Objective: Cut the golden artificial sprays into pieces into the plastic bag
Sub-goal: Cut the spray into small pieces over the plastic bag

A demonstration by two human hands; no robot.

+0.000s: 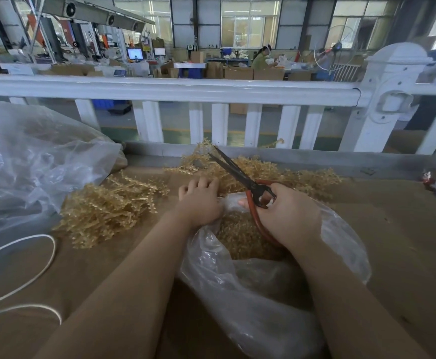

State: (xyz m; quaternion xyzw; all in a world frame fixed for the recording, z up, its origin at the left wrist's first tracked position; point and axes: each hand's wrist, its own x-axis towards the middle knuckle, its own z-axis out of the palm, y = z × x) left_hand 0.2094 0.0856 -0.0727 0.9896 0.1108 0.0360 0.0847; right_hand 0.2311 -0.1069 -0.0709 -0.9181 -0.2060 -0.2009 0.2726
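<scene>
Brown table — golden sprays, plastic bags, white cord.

Two bare forearms reach in from the bottom edge, with no sleeve showing on either up to where the picture cuts them off. The left hand and right hand are bare: no gloves, rings, watch or wristband.

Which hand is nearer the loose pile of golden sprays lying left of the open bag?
Left. The left hand rests at the bag's rim, just right of that pile. The right hand grips the scissors farther right, over the bag.
</scene>
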